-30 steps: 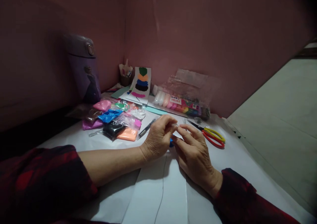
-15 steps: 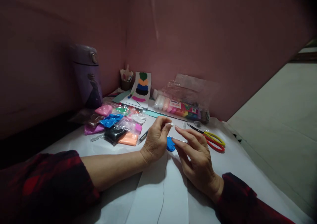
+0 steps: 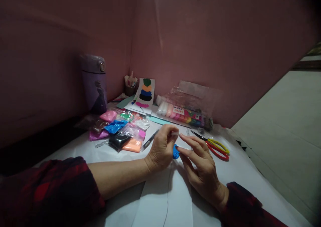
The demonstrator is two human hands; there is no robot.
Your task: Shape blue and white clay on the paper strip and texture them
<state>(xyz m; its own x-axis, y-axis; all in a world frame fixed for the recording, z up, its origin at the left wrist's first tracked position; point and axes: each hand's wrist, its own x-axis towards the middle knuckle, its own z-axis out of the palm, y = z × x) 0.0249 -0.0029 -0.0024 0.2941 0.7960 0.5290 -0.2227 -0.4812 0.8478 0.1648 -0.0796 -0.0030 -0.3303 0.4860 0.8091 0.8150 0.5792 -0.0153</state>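
- I count one small whitish piece (image 3: 176, 133) between the two hands, above the white paper strip (image 3: 180, 193); it sits in the left hand's pinch.
- Its visible part runs roughly left to right, with the free end pointing right at the other hand's fingertips.
- It looks pale, thin and slightly translucent; much of it is hidden from me and blurred.
- My view gives the left hand (image 3: 162, 150) closed in a thumb-and-finger pinch on that piece.
- The right hand (image 3: 200, 160) is half open, its fingertips parted; I see no grip on anything and can't tell whether it touches the piece.
- Behind the fingers I see one blue lump (image 3: 176, 152), rounded and wrinkled, at the strip's far end; I can't tell if a right fingertip touches it.
- One dark curving line (image 3: 167, 200) runs near to far along the strip.
- To the right lies one pair of scissors (image 3: 217, 147), one handle yellow, one red, blades pointing far left.
- To the left I have one pen (image 3: 149, 140), slanting far right, then at least eight coloured packets (image 3: 115, 126) heaped together.
- Farther off stand one purple bottle (image 3: 95, 89), one card with five large stacked colour patches (image 3: 146, 93), and one multicoloured pack (image 3: 180, 115).
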